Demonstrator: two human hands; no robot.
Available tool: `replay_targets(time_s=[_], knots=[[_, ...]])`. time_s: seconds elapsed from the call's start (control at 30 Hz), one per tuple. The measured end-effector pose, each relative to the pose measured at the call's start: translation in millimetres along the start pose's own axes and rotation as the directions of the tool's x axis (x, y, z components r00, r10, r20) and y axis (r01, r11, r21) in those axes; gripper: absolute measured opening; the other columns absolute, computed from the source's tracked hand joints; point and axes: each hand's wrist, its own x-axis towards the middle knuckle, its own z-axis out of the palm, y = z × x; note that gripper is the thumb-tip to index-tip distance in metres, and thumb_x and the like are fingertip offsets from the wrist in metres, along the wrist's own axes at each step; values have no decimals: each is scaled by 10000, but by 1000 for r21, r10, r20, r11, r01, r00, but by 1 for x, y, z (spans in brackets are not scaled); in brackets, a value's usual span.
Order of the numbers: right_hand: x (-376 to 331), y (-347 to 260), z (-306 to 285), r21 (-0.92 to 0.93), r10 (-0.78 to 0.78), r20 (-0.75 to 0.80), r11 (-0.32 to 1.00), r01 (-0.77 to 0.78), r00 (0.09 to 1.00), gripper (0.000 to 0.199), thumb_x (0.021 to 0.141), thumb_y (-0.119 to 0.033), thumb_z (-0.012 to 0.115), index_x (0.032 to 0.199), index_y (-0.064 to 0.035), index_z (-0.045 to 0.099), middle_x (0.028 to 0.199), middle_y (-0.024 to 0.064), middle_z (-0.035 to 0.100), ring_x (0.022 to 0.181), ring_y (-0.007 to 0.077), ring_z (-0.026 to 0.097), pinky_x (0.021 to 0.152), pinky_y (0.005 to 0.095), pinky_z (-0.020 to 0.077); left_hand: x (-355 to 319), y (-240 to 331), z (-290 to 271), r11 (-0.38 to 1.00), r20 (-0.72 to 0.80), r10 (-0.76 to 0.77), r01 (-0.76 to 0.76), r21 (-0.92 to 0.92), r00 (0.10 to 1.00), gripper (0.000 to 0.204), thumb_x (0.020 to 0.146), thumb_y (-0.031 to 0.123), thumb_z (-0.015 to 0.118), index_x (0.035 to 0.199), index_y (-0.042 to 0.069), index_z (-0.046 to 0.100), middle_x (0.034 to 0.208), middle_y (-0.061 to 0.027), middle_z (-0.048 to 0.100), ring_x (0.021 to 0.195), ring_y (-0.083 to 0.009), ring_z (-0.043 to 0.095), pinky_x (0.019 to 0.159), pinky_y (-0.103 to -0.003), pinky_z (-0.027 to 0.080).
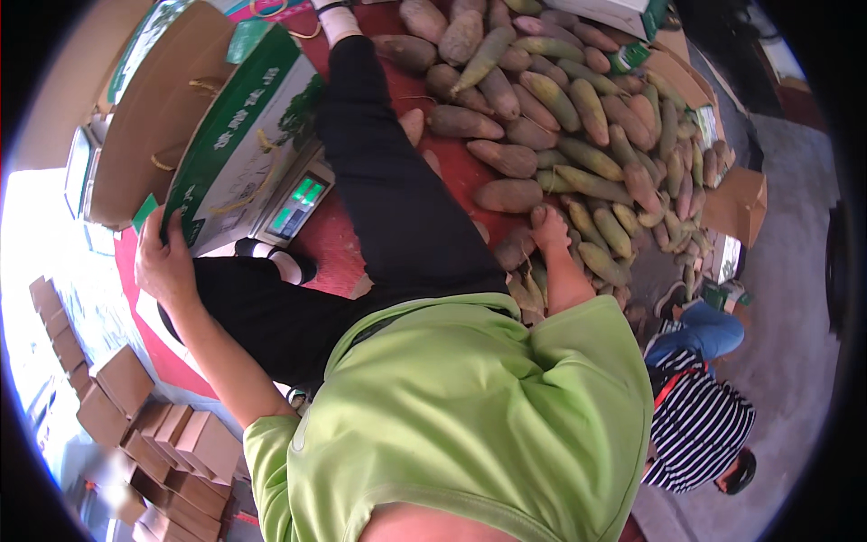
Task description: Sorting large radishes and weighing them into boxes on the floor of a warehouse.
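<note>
On the left, my left hand point(168, 257) is closed on the near edge of a green-and-white cardboard box point(244, 154). The box is open and tilted, with brown inner flaps and yellow cord handles. Beneath it is a scale point(298, 203) with a lit green display. My right hand point(551, 230) reaches to the near side of a big heap of long root vegetables point(587, 158), green and reddish brown. Its fingers are curled round the brownish end of a root vegetable point(539, 215), most of which is hidden.
Red sheeting point(339, 253) lies under the heap and my legs. Folded brown cartons point(172, 443) stack at lower left. Another person point(700, 406) in a striped shirt is bent down at lower right. Torn cardboard point(736, 208) and a white-green box point(623, 14) border the heap.
</note>
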Motion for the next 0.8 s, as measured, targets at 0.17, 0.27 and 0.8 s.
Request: replay_targets(time_s=[0.17,0.27,0.8], knots=[[2,-10,7,-65,-20,-57,998,17,998,635,697,-259,741,1262,-200,457,1295,87,478,1225,300,466,945,510,441,-2,3,-10,1000,-41,15,-16,-14,999,132,842,259,639,949,185,661,934,-1,677,836,-232,653,657,-326,497],[-7,-10,5,-22,-116,-103,993,114,988,547,746,-296,711,1231,-179,487,1255,105,500,1185,309,489,941,500,438,-1,12,-16,1000,-32,-17,17,6,999,131,844,266,627,937,179,660,915,-8,670,841,-251,645,660,-352,496],[-81,-160,-179,674,-437,-621,126,728,651,582,732,30,711,1259,-14,468,1195,94,518,1090,204,511,957,331,415,-7,9,-31,993,4,122,-122,-4,993,43,802,162,621,833,140,602,733,-23,573,761,-215,613,666,-362,483]])
